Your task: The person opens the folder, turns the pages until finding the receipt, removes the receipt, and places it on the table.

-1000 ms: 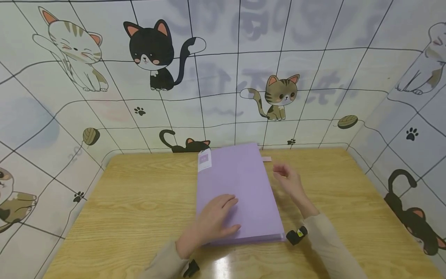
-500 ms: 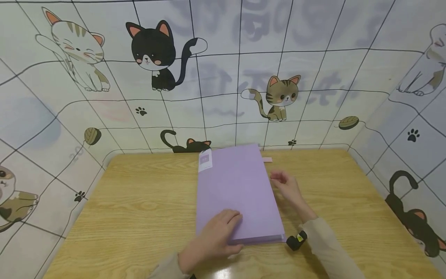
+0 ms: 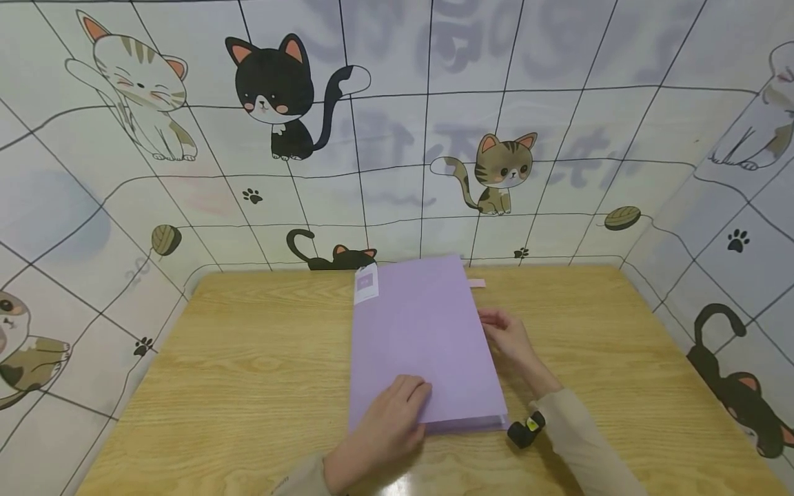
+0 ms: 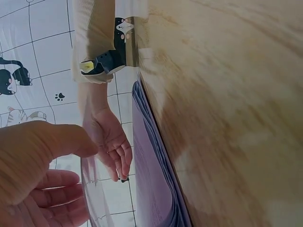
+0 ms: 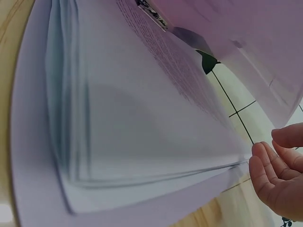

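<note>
A purple file folder point(image 3: 424, 331) lies on the table, a white label at its top left corner. Its front cover point(image 5: 255, 28) is raised on the right side, showing a stack of pages point(image 5: 142, 137) in the right wrist view. My left hand point(image 3: 387, 420) pinches the cover's near edge, fingers on top and thumb beneath, as the left wrist view shows. At the folder's right edge is my right hand point(image 3: 509, 337), its fingertips by the raised cover and the page corners. Its fingers are loosely bent in the right wrist view; no firm grip shows.
A wooden table point(image 3: 260, 351) lies beneath the folder. Cloth walls point(image 3: 397, 193) printed with cats and grid lines stand behind and at both sides. A small pink tab point(image 3: 476, 283) sticks out at the folder's upper right. A black wrist camera point(image 3: 526, 430) sits at the right sleeve.
My left hand has slid toward the folder's near edge, and its thumb has gone under the cover. My right hand has come down and left to the folder's right edge.
</note>
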Demonstrator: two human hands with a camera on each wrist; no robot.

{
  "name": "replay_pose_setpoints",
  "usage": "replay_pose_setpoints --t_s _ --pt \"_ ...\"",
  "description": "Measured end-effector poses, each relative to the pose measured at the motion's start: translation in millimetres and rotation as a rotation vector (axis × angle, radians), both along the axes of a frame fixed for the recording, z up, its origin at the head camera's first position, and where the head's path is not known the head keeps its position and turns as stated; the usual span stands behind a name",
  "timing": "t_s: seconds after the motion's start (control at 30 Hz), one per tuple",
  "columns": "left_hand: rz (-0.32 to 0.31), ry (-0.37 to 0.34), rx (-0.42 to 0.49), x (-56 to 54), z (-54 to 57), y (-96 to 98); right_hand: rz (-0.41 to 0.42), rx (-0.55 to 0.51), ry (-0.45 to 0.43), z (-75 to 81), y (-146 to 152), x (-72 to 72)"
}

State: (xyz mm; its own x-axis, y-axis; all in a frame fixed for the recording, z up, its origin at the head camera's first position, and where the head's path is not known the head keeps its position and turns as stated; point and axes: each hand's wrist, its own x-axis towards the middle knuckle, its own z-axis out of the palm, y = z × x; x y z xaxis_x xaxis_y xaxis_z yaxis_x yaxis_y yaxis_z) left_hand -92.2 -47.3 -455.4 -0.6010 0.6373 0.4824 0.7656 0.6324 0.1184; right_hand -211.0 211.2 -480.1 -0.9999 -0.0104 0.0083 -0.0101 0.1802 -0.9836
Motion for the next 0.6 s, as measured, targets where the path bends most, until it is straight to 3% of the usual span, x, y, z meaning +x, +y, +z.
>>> replay_pose_setpoints --t_s 0.4,0.6 --pt "-0.001 0.119 0.12 2.1 4.1 -3.5 0.095 0.086 0.018 8.5 -14.1 3.1" --pt "0.027 0.247 0.201 3.6 11.1 -6.4 0.128 0.105 0.088 7.7 -25.1 -0.7"
